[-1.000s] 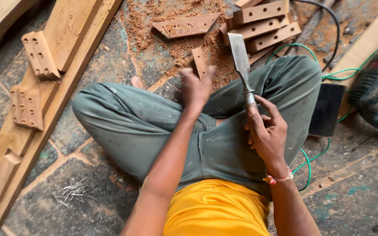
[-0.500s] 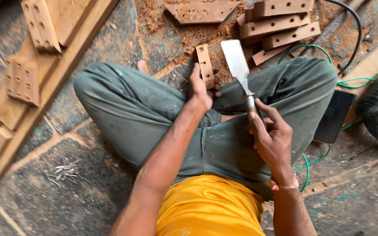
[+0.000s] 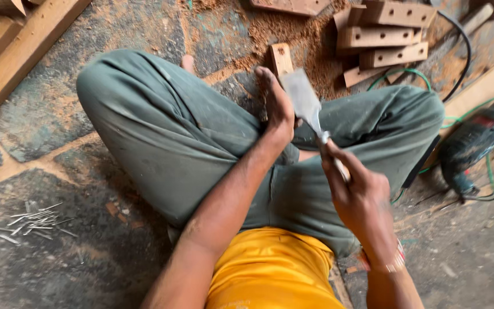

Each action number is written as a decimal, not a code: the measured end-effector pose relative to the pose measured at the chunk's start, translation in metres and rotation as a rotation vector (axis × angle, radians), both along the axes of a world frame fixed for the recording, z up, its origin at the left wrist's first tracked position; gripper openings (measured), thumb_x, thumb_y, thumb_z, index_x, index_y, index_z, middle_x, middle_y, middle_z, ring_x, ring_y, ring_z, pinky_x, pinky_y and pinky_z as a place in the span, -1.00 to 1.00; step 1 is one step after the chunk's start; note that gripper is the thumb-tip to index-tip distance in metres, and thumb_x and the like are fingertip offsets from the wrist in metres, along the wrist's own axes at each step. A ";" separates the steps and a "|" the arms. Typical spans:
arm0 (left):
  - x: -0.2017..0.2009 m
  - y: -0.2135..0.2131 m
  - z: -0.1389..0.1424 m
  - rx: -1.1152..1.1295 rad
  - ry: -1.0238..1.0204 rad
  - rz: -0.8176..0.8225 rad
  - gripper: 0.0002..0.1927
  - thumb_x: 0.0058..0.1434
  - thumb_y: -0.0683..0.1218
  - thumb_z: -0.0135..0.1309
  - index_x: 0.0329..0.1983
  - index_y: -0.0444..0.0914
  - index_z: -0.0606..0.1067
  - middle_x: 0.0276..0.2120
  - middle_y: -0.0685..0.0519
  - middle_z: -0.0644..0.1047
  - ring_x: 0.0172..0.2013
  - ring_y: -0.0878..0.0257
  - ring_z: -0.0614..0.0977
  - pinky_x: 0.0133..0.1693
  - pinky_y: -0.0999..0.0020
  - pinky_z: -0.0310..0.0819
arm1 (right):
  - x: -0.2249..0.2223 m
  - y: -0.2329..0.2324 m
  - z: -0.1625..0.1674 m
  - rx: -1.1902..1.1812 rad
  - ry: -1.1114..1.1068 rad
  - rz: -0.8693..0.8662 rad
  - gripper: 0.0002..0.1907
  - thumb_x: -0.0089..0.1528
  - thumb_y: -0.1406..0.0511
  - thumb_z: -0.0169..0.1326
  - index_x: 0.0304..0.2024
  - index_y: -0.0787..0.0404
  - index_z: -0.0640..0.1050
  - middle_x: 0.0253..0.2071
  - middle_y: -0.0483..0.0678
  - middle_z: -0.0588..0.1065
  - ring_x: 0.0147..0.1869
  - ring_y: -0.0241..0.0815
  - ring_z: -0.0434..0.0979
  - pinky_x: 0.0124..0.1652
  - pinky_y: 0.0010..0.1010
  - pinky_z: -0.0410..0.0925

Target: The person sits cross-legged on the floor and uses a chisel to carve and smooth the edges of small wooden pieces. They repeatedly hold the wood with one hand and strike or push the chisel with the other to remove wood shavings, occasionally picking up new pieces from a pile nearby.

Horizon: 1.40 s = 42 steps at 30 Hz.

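Note:
I sit cross-legged on a stone floor in grey trousers and a yellow shirt. My right hand (image 3: 357, 189) grips the handle of a wide flat chisel (image 3: 304, 103), whose blade points up and away over my legs. My left hand (image 3: 277, 103) reaches forward and rests beside the blade, its fingers on a small notched wooden block (image 3: 280, 57) lying in sawdust just past my shins. Whether the fingers close around the block is hidden by the hand.
A stack of notched wooden blocks (image 3: 387, 37) lies in sawdust at the top right. A power drill (image 3: 475, 143) with green and black cords lies at the right. Long planks (image 3: 12, 51) run along the top left. Loose nails (image 3: 32, 220) lie at the lower left.
My left hand has dropped from mid-air down to the small block ahead of my legs. The chisel has tilted left, closer to that hand. The view has shifted down and nearer.

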<state>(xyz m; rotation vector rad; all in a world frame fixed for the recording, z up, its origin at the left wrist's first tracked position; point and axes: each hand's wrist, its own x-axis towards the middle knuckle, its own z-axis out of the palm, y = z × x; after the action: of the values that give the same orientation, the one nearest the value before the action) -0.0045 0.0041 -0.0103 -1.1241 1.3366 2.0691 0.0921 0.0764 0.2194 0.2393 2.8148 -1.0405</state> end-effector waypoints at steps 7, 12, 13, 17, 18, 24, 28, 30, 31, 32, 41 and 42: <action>-0.004 0.005 0.010 0.095 0.004 0.000 0.13 0.22 0.64 -0.64 0.54 -0.26 0.01 0.46 -0.23 0.16 0.36 -0.05 0.28 0.23 0.13 0.23 | -0.013 -0.017 0.014 0.088 -0.172 -0.088 -0.74 0.34 0.35 0.17 0.08 0.23 0.59 -0.52 0.14 0.40 -0.60 -0.33 0.16 -0.55 -0.47 0.16; 0.003 0.007 0.013 0.195 -0.228 -0.037 0.15 0.09 0.66 -0.56 0.33 -0.29 0.34 -0.07 -0.14 0.55 -0.37 0.23 0.56 -0.59 0.29 0.27 | -0.014 -0.015 0.014 0.150 -0.197 -0.079 -0.77 0.33 0.35 0.18 0.04 0.23 0.61 -0.54 0.14 0.41 -0.62 -0.39 0.17 -0.56 -0.48 0.14; 0.004 0.007 0.015 0.225 -0.217 -0.012 0.15 0.13 0.67 -0.54 0.31 -0.30 0.38 -0.15 -0.12 0.51 -0.44 0.26 0.50 -0.64 0.33 0.24 | -0.014 -0.015 0.014 0.122 -0.170 -0.062 -0.77 0.35 0.36 0.17 0.06 0.24 0.60 -0.49 0.15 0.42 -0.60 -0.40 0.15 -0.56 -0.49 0.14; 0.001 0.006 0.019 0.152 -0.005 0.074 0.11 0.13 0.69 -0.52 0.45 -0.16 0.18 -0.28 0.08 0.50 -0.55 0.33 0.49 -0.67 0.40 0.32 | -0.012 -0.012 0.014 -0.015 -0.082 -0.034 -0.77 0.33 0.33 0.11 0.03 0.22 0.55 -0.33 0.08 0.56 -0.48 -0.50 0.27 -0.50 -0.55 0.23; 0.000 0.005 0.019 0.098 0.064 0.073 0.13 0.09 0.70 -0.52 0.54 -0.06 0.05 -0.26 0.14 0.54 -0.54 0.33 0.53 -0.64 0.39 0.40 | -0.012 -0.011 0.015 0.062 -0.137 -0.047 -0.77 0.34 0.33 0.14 0.04 0.22 0.58 -0.41 0.11 0.50 -0.53 -0.44 0.24 -0.52 -0.52 0.20; 0.000 0.008 0.011 0.143 -0.016 0.074 0.08 0.09 0.69 -0.51 0.46 -0.06 0.20 -0.49 0.05 0.52 -0.61 0.26 0.49 -0.65 0.27 0.35 | -0.018 -0.008 0.001 0.126 -0.078 0.015 -0.80 0.39 0.35 0.15 0.05 0.27 0.59 -0.38 0.13 0.53 -0.56 -0.39 0.33 -0.52 -0.48 0.22; 0.004 0.016 -0.002 0.073 -0.111 -0.027 0.13 0.20 0.66 -0.55 -0.01 -0.45 0.47 -0.56 -0.05 0.45 -0.64 0.23 0.48 -0.62 0.27 0.32 | -0.024 -0.006 -0.015 0.094 -0.067 0.038 -0.82 0.40 0.35 0.16 0.04 0.28 0.58 -0.26 0.14 0.60 -0.55 -0.34 0.36 -0.51 -0.44 0.26; 0.006 0.019 -0.011 0.018 -0.100 -0.119 0.24 0.40 0.67 -0.56 -0.12 -0.69 0.38 -0.58 -0.12 0.33 -0.66 0.19 0.38 -0.62 0.21 0.19 | -0.027 -0.004 -0.019 0.118 -0.104 0.006 -0.81 0.38 0.34 0.17 0.03 0.27 0.60 -0.35 0.15 0.56 -0.61 -0.29 0.33 -0.54 -0.40 0.24; 0.005 0.019 -0.015 -0.001 -0.040 -0.097 0.10 0.33 0.66 -0.59 0.10 -0.48 0.25 -0.56 -0.08 0.38 -0.66 0.20 0.41 -0.64 0.19 0.21 | -0.028 -0.004 -0.020 0.156 -0.118 0.003 -0.81 0.37 0.34 0.18 0.02 0.26 0.61 -0.45 0.16 0.53 -0.62 -0.29 0.38 -0.54 -0.40 0.25; 0.007 0.021 -0.017 -0.016 0.011 -0.073 0.03 0.26 0.66 -0.63 0.31 -0.26 0.13 -0.55 -0.05 0.44 -0.66 0.20 0.44 -0.66 0.18 0.23 | -0.029 -0.004 -0.021 0.199 -0.142 0.004 -0.81 0.36 0.33 0.19 0.01 0.25 0.63 -0.56 0.16 0.49 -0.63 -0.30 0.42 -0.54 -0.39 0.25; 0.005 0.023 -0.015 -0.033 0.002 -0.109 0.08 0.35 0.58 -0.67 0.11 -0.47 0.39 -0.49 -0.06 0.45 -0.56 0.23 0.50 -0.51 0.19 0.35 | -0.022 -0.005 -0.020 -0.010 -0.089 -0.037 -0.80 0.35 0.35 0.17 0.01 0.27 0.61 -0.41 0.01 0.60 -0.49 -0.49 0.46 -0.48 -0.50 0.33; 0.004 0.022 -0.015 -0.043 -0.008 -0.116 0.07 0.35 0.58 -0.67 0.09 -0.46 0.39 -0.50 -0.05 0.44 -0.56 0.23 0.50 -0.52 0.19 0.34 | -0.022 -0.005 -0.020 -0.012 -0.145 -0.055 -0.79 0.37 0.35 0.17 0.04 0.26 0.62 -0.46 0.03 0.54 -0.50 -0.47 0.39 -0.50 -0.47 0.27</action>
<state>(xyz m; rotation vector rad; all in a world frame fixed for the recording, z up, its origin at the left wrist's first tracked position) -0.0007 0.0259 -0.0250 -1.0461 1.4146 1.9597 0.0702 0.0718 0.1997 0.3773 2.6860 -1.0066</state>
